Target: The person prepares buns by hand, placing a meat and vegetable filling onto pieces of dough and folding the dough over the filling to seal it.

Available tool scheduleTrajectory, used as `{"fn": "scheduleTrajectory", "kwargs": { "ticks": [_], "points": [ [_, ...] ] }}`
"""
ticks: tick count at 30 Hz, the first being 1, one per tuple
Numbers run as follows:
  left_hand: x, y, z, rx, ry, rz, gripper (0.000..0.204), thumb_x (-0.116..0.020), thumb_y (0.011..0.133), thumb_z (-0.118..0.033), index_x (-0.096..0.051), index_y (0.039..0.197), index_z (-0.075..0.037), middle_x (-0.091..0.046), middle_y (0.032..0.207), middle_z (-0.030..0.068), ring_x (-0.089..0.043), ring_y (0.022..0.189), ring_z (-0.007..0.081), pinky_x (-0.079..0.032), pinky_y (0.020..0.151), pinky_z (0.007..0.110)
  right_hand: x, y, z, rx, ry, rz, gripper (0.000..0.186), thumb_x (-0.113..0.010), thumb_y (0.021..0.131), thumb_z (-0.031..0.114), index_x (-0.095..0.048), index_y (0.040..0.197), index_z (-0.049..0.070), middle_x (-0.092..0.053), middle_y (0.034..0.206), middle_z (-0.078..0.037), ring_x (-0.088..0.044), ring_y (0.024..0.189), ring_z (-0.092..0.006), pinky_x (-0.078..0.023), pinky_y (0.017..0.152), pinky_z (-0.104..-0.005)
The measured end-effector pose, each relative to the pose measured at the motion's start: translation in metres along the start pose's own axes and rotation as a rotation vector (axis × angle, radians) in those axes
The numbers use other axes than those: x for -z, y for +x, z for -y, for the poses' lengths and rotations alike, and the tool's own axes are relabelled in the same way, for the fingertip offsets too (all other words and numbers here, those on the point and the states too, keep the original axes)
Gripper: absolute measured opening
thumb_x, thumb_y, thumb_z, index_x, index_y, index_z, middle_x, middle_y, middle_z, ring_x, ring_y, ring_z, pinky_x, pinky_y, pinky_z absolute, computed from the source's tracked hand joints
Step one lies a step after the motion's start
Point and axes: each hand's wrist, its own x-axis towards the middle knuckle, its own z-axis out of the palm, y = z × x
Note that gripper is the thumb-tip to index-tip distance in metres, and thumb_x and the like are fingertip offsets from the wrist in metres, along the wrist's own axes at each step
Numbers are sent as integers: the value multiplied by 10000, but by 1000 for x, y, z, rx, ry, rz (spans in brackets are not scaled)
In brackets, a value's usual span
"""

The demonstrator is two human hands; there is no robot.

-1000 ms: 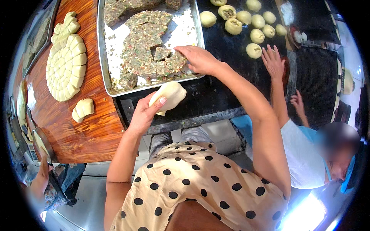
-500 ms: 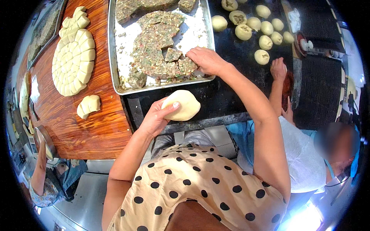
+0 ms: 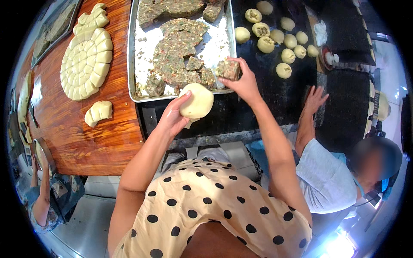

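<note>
At near rim of metal tray (image 3: 131, 64), left grip (image 3: 174, 114) pinches dough disc (image 3: 199, 101) by edge, leaving face uncovered; right grip (image 3: 243, 85) clasps speckled chunk (image 3: 229, 70) above right rim.

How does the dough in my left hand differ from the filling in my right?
The dough is pale and smooth; the filling is brownish, speckled and rough.
The dough is a flat, roundish disc; the filling is a thick, blocky chunk.
Both are held: the dough by the left hand, the filling by the right hand.
</note>
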Motion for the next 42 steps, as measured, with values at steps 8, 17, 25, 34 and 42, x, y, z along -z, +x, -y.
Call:
{"fn": "scheduleTrajectory", "kwargs": {
  "ticks": [8, 17, 25, 34, 42],
  "points": [
    [-51, -13, -1, -94, 0, 256, 501, -643, 951, -293, -456, 1368, -88, -565, 1295, 109, -588, 1173, 248, -517, 996, 420, -39, -55, 37, 237, 70, -73, 709, -891, 648, 365, -572, 1227, 110, -319, 1551, -169, -174, 1476, -395, -157, 1189, -527],
    [-76, -44, 12, -102, -81, 257, 433, -630, 952, -188, -483, 1351, -105, -589, 1282, 91, -584, 1186, 244, -484, 1037, 453, -50, -98, 94, -150, 1080, -384, 531, -461, 1039, 360, -438, 1403, -26, -511, 1364, -133, -484, 1257, -203, -338, 1097, -336],
    [-97, -74, 26, -210, 125, 282, 415, -532, 1013, -231, -410, 1408, -191, -520, 1325, 50, -523, 1229, 208, -456, 1023, 425, -42, -95, 130, -237, 1074, -576, 377, -584, 997, 246, -589, 1269, -14, -606, 1227, -96, -539, 1137, -142, -407, 1002, -289],
    [-102, -85, 18, -205, 153, 376, 420, -595, 980, -275, -454, 1366, -188, -546, 1300, 57, -527, 1249, 242, -451, 1051, 495, -19, -101, 130, -436, 1477, -358, 374, -666, 932, 257, -640, 1216, 15, -657, 1165, -44, -611, 1063, -131, -463, 940, -272],
    [-94, -72, 28, -117, 237, 307, 401, -556, 1003, -270, -435, 1376, -186, -527, 1313, 76, -553, 1212, 267, -495, 992, 518, -32, -110, 113, -267, 1165, -524, 346, -624, 957, 170, -647, 1218, -56, -682, 1139, -80, -611, 992, -95, -470, 909, -245]
  ]
}}
